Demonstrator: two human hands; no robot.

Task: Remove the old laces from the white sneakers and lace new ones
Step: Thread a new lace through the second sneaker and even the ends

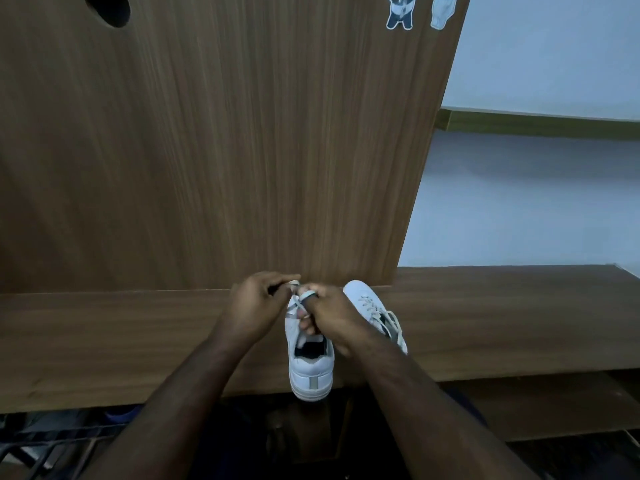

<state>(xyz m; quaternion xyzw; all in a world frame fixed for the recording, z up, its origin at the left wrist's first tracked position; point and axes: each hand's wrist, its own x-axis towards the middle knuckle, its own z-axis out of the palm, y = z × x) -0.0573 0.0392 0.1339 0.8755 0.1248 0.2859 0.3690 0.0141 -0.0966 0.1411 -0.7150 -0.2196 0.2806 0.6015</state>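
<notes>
Two white sneakers sit on the wooden tabletop (104, 341) against an upright wood panel (207, 150). Near sneaker (310, 372): heel toward the camera and overhanging the front edge, toe and lacing area largely hidden behind both hands. Second sneaker (367, 303): just to its right, angled, beige laces (372, 308) threaded, heel covered by the right forearm. Left hand (254, 306): fingers curled, pinching a lace (294, 303) near the toe. Right hand (329, 315): fingers curled round the same lace, one loop wound over a fingertip. Which eyelet the lace passes through cannot be made out. No brand or writing is legible on either shoe. Two cartoon stickers (400, 12) at the panel's top are cut off by the frame. Items below the tabletop are dark and unidentifiable.
</notes>
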